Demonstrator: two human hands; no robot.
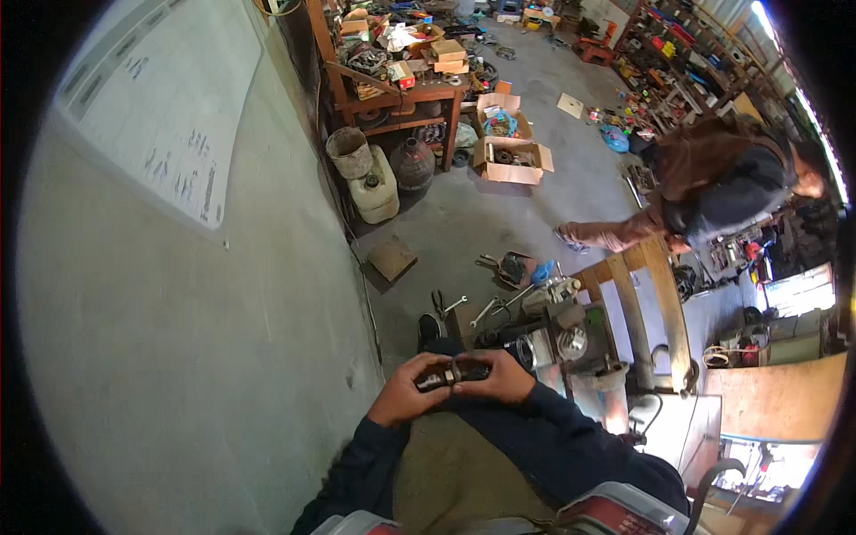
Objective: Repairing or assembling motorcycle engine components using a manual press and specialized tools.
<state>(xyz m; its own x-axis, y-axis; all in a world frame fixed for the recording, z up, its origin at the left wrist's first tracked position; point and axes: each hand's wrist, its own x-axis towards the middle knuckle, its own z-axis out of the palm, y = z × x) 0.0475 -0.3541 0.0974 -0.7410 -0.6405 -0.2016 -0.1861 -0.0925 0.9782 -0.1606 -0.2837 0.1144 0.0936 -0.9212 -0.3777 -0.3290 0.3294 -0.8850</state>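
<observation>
Close in front of my body I hold a dark, oblong, greasy-looking metal part (437, 377) in both hands. The fingers of my left hand (399, 392) are curled round its left end. My right hand (510, 378) grips the other end, thumb and fingers bent over it. A lighter band crosses the part between the two hands, and its exact kind cannot be made out. Just ahead of my hands lie a spanner (456, 303) and pliers (437, 301). Right of my right hand is a machine assembly (571, 343) with shiny round metal pieces.
A wall with a whiteboard (169, 116) runs along my left. Ahead stand a cluttered wooden workbench (401, 93), a whitish jerrycan (374, 198) and open cardboard boxes (514, 169). At right, another person (722, 169) bends beside a wooden slatted bench (664, 294). A dustpan (515, 267) lies on the floor.
</observation>
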